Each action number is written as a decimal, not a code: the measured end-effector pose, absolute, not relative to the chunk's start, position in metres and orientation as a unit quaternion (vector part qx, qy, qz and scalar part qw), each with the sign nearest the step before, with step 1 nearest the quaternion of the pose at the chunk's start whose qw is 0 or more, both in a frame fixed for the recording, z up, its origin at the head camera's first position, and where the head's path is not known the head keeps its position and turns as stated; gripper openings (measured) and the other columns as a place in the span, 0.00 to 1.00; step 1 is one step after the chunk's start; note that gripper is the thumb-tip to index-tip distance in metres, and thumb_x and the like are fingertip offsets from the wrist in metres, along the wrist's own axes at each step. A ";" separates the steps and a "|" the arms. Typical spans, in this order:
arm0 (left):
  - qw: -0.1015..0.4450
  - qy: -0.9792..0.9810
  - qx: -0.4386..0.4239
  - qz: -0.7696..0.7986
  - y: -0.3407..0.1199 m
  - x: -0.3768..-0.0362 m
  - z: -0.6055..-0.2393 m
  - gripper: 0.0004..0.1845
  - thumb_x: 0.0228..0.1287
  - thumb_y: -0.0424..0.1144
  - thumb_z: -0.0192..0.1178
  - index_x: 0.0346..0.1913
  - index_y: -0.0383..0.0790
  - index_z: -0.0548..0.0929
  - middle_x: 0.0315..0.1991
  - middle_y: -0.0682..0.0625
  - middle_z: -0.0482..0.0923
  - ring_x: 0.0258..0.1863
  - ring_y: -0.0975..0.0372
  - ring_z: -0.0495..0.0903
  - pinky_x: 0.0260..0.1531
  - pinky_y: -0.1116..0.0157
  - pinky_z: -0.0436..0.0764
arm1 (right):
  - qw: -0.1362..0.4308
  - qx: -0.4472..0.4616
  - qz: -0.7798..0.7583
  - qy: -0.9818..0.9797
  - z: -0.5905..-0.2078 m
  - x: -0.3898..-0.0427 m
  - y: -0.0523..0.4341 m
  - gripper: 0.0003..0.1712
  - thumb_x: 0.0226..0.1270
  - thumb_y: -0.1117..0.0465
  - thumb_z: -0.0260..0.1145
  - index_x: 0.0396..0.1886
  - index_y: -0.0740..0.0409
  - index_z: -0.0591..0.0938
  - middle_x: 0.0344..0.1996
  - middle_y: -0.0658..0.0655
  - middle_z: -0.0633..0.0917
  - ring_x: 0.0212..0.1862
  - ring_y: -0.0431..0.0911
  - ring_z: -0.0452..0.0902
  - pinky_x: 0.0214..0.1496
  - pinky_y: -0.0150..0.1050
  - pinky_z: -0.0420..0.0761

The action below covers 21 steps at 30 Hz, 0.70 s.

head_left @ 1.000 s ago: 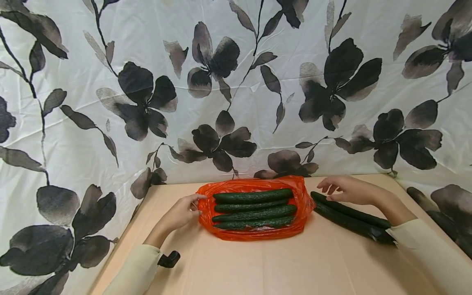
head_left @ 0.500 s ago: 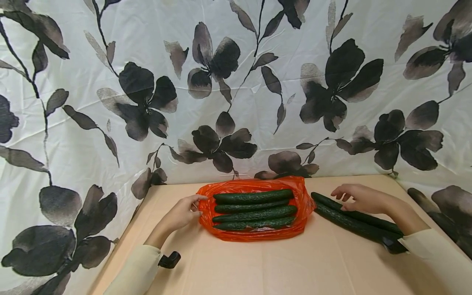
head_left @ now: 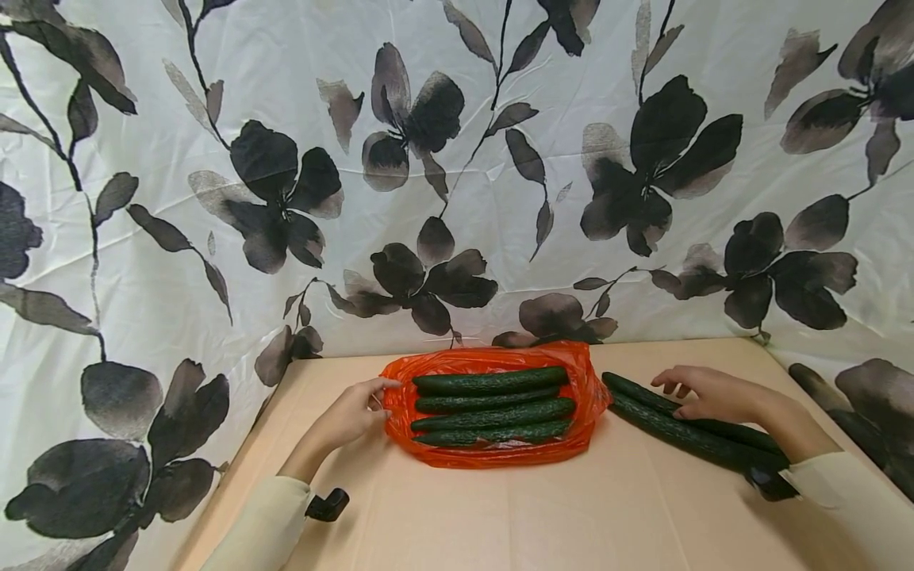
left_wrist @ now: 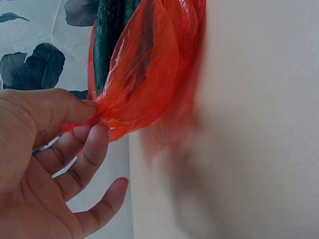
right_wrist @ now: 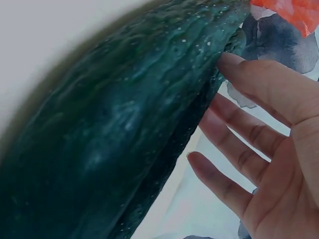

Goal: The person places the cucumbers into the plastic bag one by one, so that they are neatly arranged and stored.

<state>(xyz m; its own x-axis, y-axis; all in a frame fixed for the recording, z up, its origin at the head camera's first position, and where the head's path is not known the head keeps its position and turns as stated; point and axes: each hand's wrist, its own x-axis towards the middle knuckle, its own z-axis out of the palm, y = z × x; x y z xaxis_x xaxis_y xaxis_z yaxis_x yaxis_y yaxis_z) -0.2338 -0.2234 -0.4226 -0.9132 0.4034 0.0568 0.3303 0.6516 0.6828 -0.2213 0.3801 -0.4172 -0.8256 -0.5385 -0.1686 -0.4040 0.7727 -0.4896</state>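
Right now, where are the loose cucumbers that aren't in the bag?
In the head view, the two loose cucumbers lie on the table right of the orange bag, under the right hand.

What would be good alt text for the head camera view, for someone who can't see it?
A person's left hand pinches the edge of an orange plastic bag holding four cucumbers, while the right hand rests on two loose cucumbers beside it. Everything lies on a tan table against a white curtain with dark flowers.
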 end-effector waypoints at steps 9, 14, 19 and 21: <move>0.056 0.904 0.204 0.372 -0.225 -0.235 -0.424 0.26 0.57 0.19 0.61 0.61 0.32 0.80 0.35 0.43 0.79 0.34 0.56 0.75 0.34 0.67 0.76 | 0.172 -0.239 -0.214 0.931 -0.428 -0.221 0.384 0.30 0.62 0.64 0.71 0.62 0.71 0.75 0.47 0.58 0.82 0.46 0.51 0.82 0.49 0.50 0.83; 0.058 0.906 0.204 0.367 -0.226 -0.233 -0.423 0.26 0.58 0.20 0.61 0.62 0.33 0.80 0.34 0.48 0.78 0.34 0.56 0.75 0.34 0.67 0.76 | 0.181 -0.237 -0.211 0.931 -0.426 -0.216 0.384 0.27 0.63 0.64 0.70 0.60 0.67 0.77 0.45 0.57 0.83 0.44 0.49 0.81 0.46 0.47 0.82; 0.062 0.904 0.208 0.367 -0.229 -0.231 -0.421 0.26 0.58 0.20 0.61 0.62 0.32 0.80 0.34 0.46 0.78 0.34 0.56 0.75 0.33 0.67 0.76 | 0.190 -0.230 -0.206 0.932 -0.425 -0.211 0.382 0.24 0.64 0.63 0.69 0.59 0.64 0.78 0.45 0.56 0.83 0.45 0.49 0.81 0.47 0.48 0.81; 0.062 0.905 0.210 0.365 -0.230 -0.231 -0.420 0.26 0.58 0.20 0.61 0.62 0.32 0.80 0.34 0.46 0.78 0.34 0.57 0.75 0.33 0.68 0.76 | 0.190 -0.227 -0.204 0.933 -0.425 -0.210 0.381 0.24 0.64 0.63 0.69 0.59 0.64 0.78 0.44 0.55 0.83 0.44 0.48 0.80 0.47 0.48 0.81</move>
<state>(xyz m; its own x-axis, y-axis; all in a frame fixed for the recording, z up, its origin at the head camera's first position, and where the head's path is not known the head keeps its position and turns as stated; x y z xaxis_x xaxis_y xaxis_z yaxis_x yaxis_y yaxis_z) -0.2311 -0.2300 -0.4202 -0.9043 0.4249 0.0406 0.3341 0.6455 0.6868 -0.2097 0.3808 -0.4246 -0.8243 -0.5019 -0.2618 -0.3467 0.8132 -0.4674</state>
